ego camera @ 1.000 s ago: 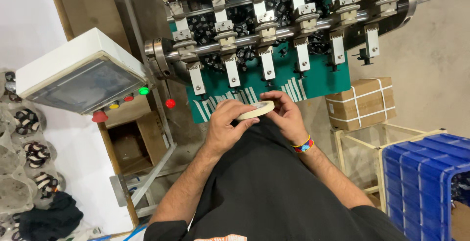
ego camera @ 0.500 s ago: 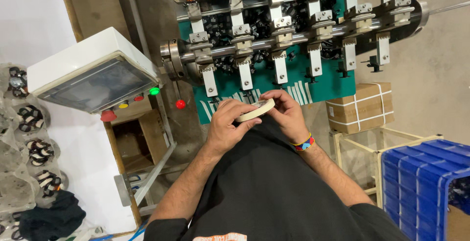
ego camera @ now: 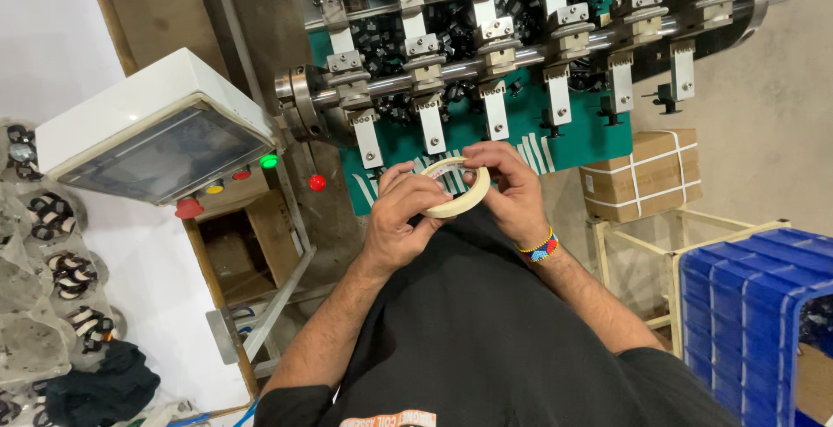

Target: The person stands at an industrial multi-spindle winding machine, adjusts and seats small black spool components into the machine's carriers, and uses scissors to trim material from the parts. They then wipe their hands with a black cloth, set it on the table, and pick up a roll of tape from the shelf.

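Note:
A cream roll of masking tape point(ego camera: 458, 191) sits between both hands in front of my chest. My left hand point(ego camera: 401, 223) grips its near rim from the left, fingers curled over it. My right hand point(ego camera: 512, 188) pinches the roll's right side, with a beaded band on the wrist. Just beyond the hands stands a green machine point(ego camera: 486, 136) with a steel shaft point(ego camera: 451, 71) carrying several white and metal clamp arms.
A white control box point(ego camera: 152, 132) with green, yellow and red buttons stands at the left. A strapped cardboard box point(ego camera: 642, 175) rests on a cream frame at the right, beside a blue plastic crate point(ego camera: 764, 314). Bagged parts lie at the far left.
The view has shifted so the machine and control box sit lower in frame. Both hands keep the tape roll, which now shows more of its open ring.

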`<state>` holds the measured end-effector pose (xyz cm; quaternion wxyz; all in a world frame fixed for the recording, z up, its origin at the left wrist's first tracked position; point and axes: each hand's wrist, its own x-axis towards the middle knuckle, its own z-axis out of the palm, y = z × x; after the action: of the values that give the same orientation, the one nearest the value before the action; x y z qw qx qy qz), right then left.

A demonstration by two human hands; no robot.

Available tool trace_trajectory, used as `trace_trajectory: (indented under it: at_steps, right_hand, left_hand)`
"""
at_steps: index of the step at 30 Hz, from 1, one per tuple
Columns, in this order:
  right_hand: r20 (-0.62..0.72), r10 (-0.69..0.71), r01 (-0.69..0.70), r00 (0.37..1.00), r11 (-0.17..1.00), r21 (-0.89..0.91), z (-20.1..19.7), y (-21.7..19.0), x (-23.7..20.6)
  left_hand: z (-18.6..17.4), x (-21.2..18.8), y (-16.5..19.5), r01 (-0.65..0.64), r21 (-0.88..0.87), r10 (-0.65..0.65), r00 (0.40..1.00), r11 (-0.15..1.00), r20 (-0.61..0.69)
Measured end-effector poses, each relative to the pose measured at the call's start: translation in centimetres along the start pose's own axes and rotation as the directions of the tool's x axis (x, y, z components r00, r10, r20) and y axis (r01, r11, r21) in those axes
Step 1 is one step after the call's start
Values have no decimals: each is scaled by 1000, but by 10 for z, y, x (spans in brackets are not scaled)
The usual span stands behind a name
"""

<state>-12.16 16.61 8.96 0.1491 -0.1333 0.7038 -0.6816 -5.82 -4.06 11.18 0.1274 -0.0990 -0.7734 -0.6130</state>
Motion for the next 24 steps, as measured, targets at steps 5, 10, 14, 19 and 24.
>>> trace_trajectory:
  at_steps: [5, 10, 14, 19, 24]
  right_hand:
    - [37, 0, 2, 999, 998, -62, -1, -11, 7]
    - [185, -40, 86, 982, 965, -249, -6, -24, 22]
    - [419, -75, 245, 905, 897, -368, -9, -32, 33]
    - [485, -124, 379, 866, 795, -473, -3, -31, 39]
    - [376, -71, 264, 924, 829, -492, 3, -30, 26]
  left_hand:
    - [7, -6, -1, 10, 18, -10, 1000, 1000, -12]
    - [11, -14, -7, 138, -149, -108, 976, 979, 191]
    - [22, -20, -16, 579, -568, -374, 814, 585, 444]
    - [31, -33, -32, 683, -620, -545, 711, 386, 444]
    - [44, -43, -40, 646, -657, -589, 722, 388, 362]
